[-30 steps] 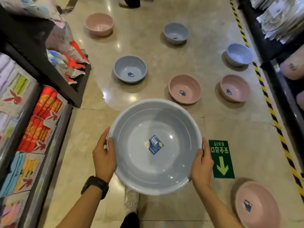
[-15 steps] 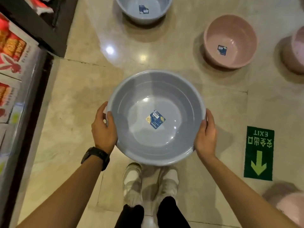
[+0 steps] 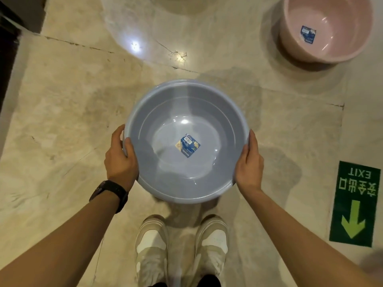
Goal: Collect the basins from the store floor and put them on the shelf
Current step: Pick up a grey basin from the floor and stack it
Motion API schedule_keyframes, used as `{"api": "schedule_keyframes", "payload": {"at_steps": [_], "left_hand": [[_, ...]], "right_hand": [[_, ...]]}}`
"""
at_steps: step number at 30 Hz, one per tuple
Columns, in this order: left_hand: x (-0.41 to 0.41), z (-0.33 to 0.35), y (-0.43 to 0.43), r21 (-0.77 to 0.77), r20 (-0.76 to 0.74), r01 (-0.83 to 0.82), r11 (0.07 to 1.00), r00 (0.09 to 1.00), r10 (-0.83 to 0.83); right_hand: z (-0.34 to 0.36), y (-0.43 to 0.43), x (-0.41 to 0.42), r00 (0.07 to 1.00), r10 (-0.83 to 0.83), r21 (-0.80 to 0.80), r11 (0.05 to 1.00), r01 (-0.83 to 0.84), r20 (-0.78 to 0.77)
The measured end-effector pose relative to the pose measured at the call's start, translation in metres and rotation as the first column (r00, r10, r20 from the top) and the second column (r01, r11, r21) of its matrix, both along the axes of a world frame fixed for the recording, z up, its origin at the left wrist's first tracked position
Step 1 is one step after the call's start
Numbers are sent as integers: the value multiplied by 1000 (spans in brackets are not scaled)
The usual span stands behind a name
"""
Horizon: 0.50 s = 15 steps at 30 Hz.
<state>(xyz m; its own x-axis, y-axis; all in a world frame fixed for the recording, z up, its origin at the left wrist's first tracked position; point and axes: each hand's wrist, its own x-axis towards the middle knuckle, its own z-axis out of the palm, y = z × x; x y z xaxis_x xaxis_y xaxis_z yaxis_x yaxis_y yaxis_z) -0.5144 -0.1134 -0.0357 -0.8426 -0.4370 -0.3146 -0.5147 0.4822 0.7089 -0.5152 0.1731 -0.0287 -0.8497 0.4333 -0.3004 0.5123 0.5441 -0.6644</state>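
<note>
Gripping the blue basin (image 3: 186, 141) at opposite rims with my left hand (image 3: 121, 160) and right hand (image 3: 249, 164), it could tip if either slips.

Shop aisle: polished stone floor (image 3: 83, 104), green EXIT floor sticker (image 3: 354, 204), retail-labelled pink basin (image 3: 329, 27) set out.

I see a glossy beige marble floor (image 3: 62, 121) carrying a pink basin (image 3: 329, 27) at far right, a green EXIT arrow sticker (image 3: 354, 204) nearer, and two pale sneakers (image 3: 151, 245).
</note>
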Motion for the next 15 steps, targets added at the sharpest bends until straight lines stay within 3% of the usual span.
{"api": "schedule_keyframes", "payload": {"at_steps": [5,8,13,15], "left_hand": [[-3,-8,-8,-94,46,67,993,997,-63],[-4,-9,-14,-132,187,158,979,974,-132],[-21,20,-8,-141,520,382,913,813,-260],[-33,52,1,-135,581,441,887,760,-290]], "right_hand": [[-14,-1,-2,993,22,-1,1000,-22,113],[-18,-5,-6,979,92,89,990,-110,184],[13,11,-11,855,226,203,914,-352,466],[43,23,-13,829,233,212,899,-383,507]]}}
